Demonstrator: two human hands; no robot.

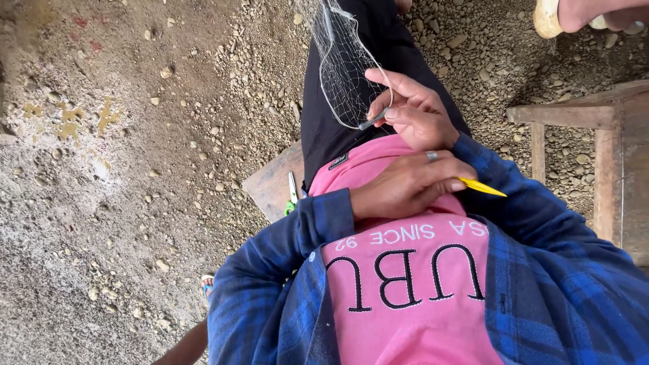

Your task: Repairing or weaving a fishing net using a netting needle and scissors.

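The left hand (405, 184) is closed around a yellow needle (481, 187) at the waist. The right hand (414, 111) pinches the net (341, 64) edge and what may be a grey weight over the thigh. Knotting seems under way; the needle must next reach the mesh. Scissors (292, 192) lie left, a wooden bench (574, 116) right, open gravel (135, 169) beyond.

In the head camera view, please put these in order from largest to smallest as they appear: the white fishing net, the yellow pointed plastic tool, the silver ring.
1. White fishing net, a wide mesh spread over the black trouser leg.
2. Yellow pointed plastic tool; only its tip shows, the rest hidden in the hand.
3. Silver ring on a finger, clearly smallest.
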